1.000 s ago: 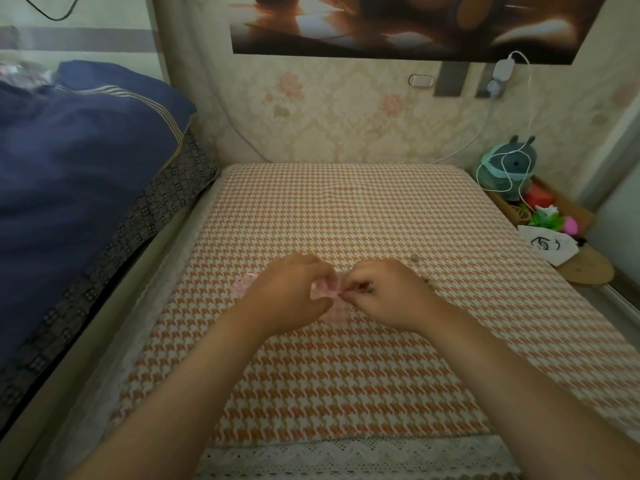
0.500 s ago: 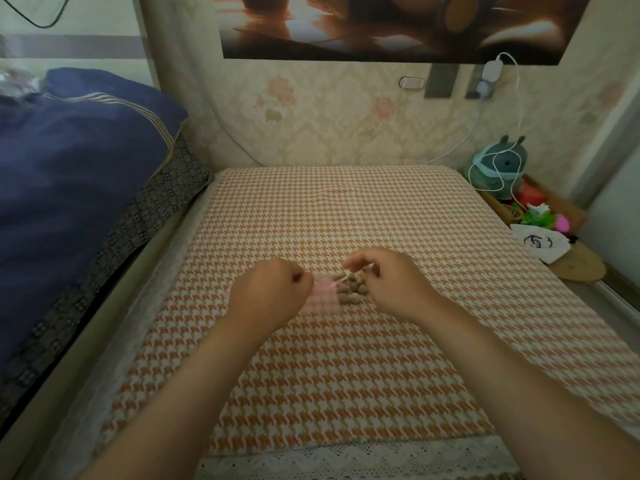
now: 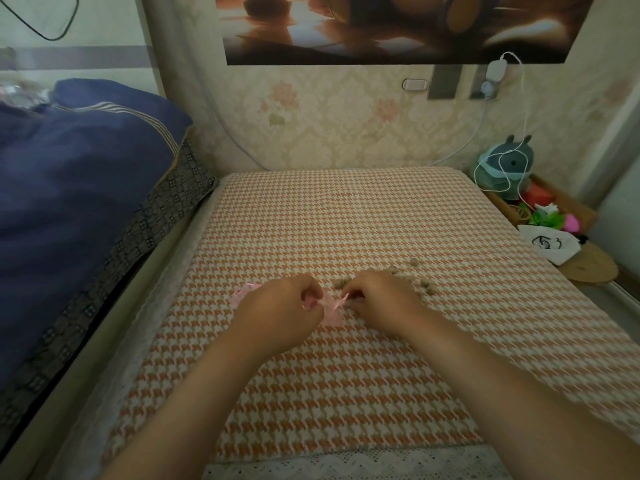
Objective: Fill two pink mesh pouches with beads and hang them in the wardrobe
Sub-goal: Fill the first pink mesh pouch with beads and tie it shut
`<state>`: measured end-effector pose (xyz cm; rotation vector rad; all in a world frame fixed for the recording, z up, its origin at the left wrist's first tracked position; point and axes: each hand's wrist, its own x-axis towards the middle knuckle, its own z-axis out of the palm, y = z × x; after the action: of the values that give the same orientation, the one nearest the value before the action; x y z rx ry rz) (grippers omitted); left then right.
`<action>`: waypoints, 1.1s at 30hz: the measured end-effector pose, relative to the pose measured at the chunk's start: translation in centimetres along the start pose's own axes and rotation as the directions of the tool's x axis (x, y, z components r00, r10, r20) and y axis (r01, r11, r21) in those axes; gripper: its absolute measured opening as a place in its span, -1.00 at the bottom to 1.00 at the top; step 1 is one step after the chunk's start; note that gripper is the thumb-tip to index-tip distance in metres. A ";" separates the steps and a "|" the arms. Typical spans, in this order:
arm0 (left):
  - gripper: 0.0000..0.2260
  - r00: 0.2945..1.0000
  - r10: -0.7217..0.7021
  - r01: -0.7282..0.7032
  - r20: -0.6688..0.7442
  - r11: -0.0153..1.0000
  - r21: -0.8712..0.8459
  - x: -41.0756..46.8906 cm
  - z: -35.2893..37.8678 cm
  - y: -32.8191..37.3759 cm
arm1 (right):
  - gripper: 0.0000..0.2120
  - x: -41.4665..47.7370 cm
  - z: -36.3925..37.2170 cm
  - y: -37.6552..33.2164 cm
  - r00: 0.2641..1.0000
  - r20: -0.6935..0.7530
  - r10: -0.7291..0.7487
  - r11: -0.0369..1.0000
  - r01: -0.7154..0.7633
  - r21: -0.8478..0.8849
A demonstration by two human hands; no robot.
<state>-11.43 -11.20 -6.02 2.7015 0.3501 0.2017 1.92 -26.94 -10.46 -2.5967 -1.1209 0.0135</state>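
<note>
Centre frame, the left hand point(image 3: 277, 306) and right hand point(image 3: 377, 299) each pinch an edge of the pink mesh pouch point(image 3: 330, 306) — likely spreading its mouth — with the beads point(image 3: 420, 284) lying just right, within reach.

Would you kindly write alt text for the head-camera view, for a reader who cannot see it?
Two bare hands meet over an orange-and-cream houndstooth cloth: the left hand grips a pink mesh pouch while the right hand pinches a pink strand of it. Beside the right hand, small round brown beads lie scattered on the cloth.
</note>
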 end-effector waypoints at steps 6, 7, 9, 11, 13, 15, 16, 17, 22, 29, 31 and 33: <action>-0.79 1.000 0.010 -0.011 0.008 0.999 0.048 0.5 -0.1 0.7 | -0.89 -0.3 -3.1 -0.9 0.972 -0.173 0.157 0.913 -0.076 0.401; -0.79 1.000 0.010 -0.010 0.007 0.999 0.048 0.6 0.0 0.9 | -0.91 -0.5 -3.8 -1.3 0.963 -0.217 0.160 0.880 -0.039 0.472; -0.79 1.000 0.013 -0.013 0.010 0.999 0.040 0.8 0.0 1.4 | -0.91 -1.0 -4.8 -2.2 0.959 -0.262 0.109 0.863 0.039 0.503; -0.83 1.000 0.015 -0.015 0.017 1.000 0.018 1.0 0.0 1.6 | -0.93 -1.5 -5.0 -3.1 0.973 -0.230 0.012 0.891 0.094 0.444; -0.87 0.999 0.023 -0.023 0.022 1.000 -0.010 1.1 0.2 1.7 | -0.97 -1.8 -4.5 -3.4 0.975 -0.210 -0.069 0.931 0.139 0.337; -0.87 0.999 0.024 -0.023 0.040 0.999 -0.028 1.1 0.4 1.4 | -0.92 -1.7 -3.9 -3.3 0.971 -0.200 -0.130 0.960 0.173 0.218; -0.87 0.998 0.020 -0.017 0.053 0.999 -0.041 1.1 0.5 1.2 | -0.89 -1.6 -3.8 -3.3 0.970 -0.192 -0.152 0.968 0.185 0.169; -0.88 0.998 0.012 -0.008 0.064 0.998 -0.058 1.2 0.6 1.0 | -0.86 -1.5 -3.7 -3.2 0.968 -0.186 -0.169 0.971 0.196 0.140; -0.88 0.995 -0.036 0.049 0.093 0.988 -0.147 1.4 0.7 0.8 | -0.80 -1.3 -3.9 -2.9 0.980 -0.092 -0.176 0.972 0.188 0.139; -0.78 0.996 -0.092 0.093 0.015 0.988 -0.120 1.8 0.6 1.5 | -0.76 -1.6 -4.2 -1.7 0.989 0.060 -0.133 0.984 0.125 0.125; -0.77 0.994 -0.103 0.097 -0.030 0.984 -0.147 2.0 0.9 1.9 | -0.77 -1.6 -4.3 -1.3 0.994 0.047 -0.098 0.971 0.085 0.223; -0.83 0.993 -0.107 0.094 -0.057 0.975 -0.201 2.3 1.1 2.2 | -0.79 -1.3 -4.1 -0.8 0.999 -0.007 -0.038 0.936 0.038 0.350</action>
<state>-8.58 -12.93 -5.93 2.4781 0.4606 0.2840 0.98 -28.56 -6.46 -2.2578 -1.0586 0.1877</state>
